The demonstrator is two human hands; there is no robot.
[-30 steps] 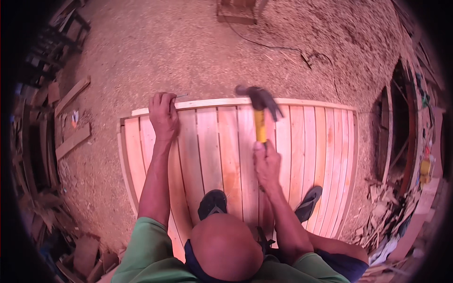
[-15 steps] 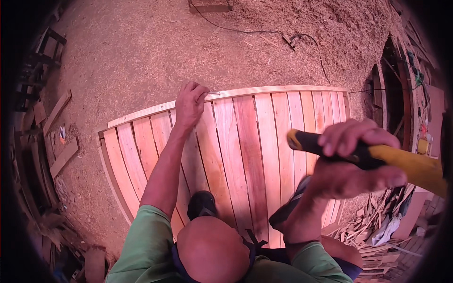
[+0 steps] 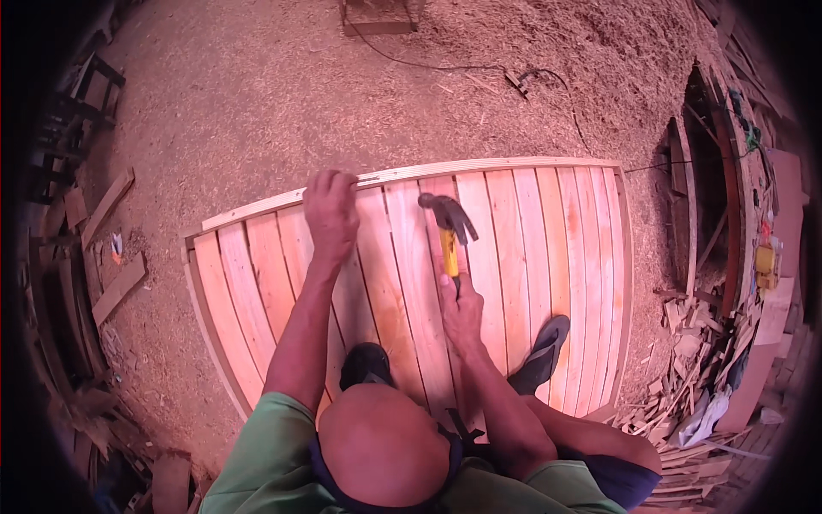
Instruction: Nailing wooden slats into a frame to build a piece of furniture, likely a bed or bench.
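A claw hammer (image 3: 449, 250) with a dark head and a yellow and black handle is gripped in my right hand (image 3: 463, 315). Its head hangs over the slats, short of the far rail. My left hand (image 3: 331, 216) is closed at the long pale wooden rail (image 3: 505, 164), pinching a thin nail (image 3: 368, 179) that lies nearly along the rail. The fingertips are partly hidden behind the knuckles. Below both hands spreads a panel of wooden slats (image 3: 407, 257), framed by narrow strips. My feet in dark sandals (image 3: 543, 355) rest on it.
Sawdust and shavings cover the ground (image 3: 214, 111). A black cable (image 3: 445, 67) runs across it beyond the panel. Wood scraps (image 3: 685, 377) are heaped at the right, beside a wooden structure (image 3: 728, 197). Loose boards (image 3: 116, 287) lie at the left.
The hammer has come down from raised at the right to low over the slats near the rail. My left hand, with the nail, has shifted slightly left and nearer.
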